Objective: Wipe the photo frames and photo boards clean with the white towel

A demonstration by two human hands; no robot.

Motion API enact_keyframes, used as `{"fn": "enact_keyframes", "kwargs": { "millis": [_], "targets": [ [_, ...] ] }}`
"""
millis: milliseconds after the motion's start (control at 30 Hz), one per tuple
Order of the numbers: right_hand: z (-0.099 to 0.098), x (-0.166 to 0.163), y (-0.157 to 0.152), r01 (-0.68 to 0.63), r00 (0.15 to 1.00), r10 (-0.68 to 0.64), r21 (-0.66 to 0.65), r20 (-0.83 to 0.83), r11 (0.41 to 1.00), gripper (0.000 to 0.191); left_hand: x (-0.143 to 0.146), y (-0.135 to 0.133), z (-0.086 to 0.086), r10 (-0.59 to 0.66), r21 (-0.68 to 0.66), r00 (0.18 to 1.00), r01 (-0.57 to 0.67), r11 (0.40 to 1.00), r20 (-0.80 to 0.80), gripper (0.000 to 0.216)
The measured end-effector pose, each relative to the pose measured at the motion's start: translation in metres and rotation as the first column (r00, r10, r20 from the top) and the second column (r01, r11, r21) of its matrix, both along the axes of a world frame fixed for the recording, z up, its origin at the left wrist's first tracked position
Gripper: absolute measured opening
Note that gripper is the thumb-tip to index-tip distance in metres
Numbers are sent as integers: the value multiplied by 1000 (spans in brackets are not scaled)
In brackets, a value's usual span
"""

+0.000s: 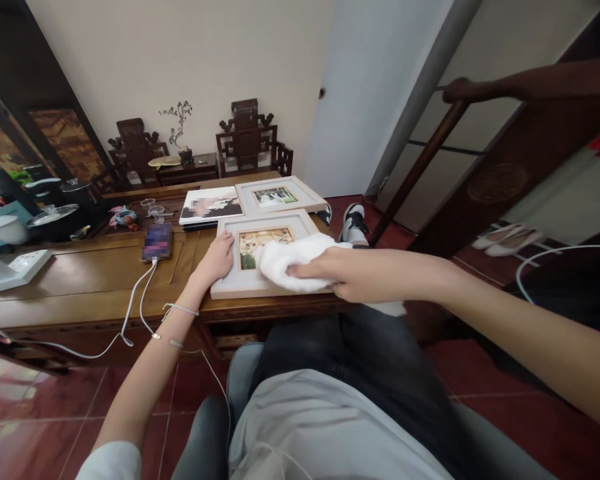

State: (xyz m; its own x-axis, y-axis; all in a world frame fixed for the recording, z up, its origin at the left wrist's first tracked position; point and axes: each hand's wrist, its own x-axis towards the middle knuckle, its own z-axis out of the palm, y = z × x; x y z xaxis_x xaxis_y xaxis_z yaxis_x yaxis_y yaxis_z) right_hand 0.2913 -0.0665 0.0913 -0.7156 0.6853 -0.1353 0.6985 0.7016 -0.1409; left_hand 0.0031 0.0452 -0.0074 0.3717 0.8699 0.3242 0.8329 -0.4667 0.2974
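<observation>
A picture frame (pixel 223 285) with a pale wide border and a small photo inside lies flat at the table's near edge. My left hand (pixel 219 257) grips its left side, with fingertips over the border. In my right hand (pixel 340 272) is a bunched white cloth (pixel 295 257), resting on the right part of the frame's front and covering some of the photo. Right behind lies a second picture frame (pixel 303 190), similar in look. Beside that one, to the left, is a photo panel (pixel 213 203) on top of something dark.
A phone (pixel 157 242) with a white cable lies left on the wooden table (pixel 180 293). Further left are a power strip (pixel 23 270), a dark lidded pot (pixel 55 223) and clear cups (pixel 155 212). A wooden rail (pixel 420 167) rises at the right.
</observation>
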Motion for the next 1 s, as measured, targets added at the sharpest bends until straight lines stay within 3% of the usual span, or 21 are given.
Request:
{"fn": "enact_keyframes", "kwargs": {
  "millis": [133, 267, 333, 400, 567, 800, 900, 1000],
  "targets": [
    [-16, 9, 45, 145, 987, -127, 197, -100, 970, 81, -2, 3, -3, -3, 21, 999, 3, 1000, 36, 45],
    [-26, 7, 99, 200, 978, -149, 467, -144, 861, 73, -3, 5, -3, 3, 26, 998, -5, 1000, 63, 52],
    [-31, 0, 116, 199, 980, -177, 502, -92, 842, 72, -3, 4, -2, 19, 17, 998, -20, 1000, 63, 56],
    [-37, -8, 123, 193, 977, -214, 456, -5, 869, 72, -2, 4, -1, 31, 3, 998, -31, 1000, 60, 58],
    [-37, -19, 94, 87, 969, -157, 329, 193, 940, 65, -1, 3, -1, 14, 11, 997, -15, 1000, 72, 60],
    [7, -14, 0, 28, 985, -37, 56, 167, 998, 68, 0, 0, -1, 20, 13, 997, -21, 1000, 74, 58],
    [0, -19, -12, 15, 994, -22, 60, 107, 998, 73, 1, -2, 1, 34, 2, 997, -34, 999, 68, 59],
    [-25, -26, 11, 34, 998, -40, 125, 46, 992, 78, 2, -3, 3, 38, -12, 998, -37, 999, 45, 59]
  ]
}}
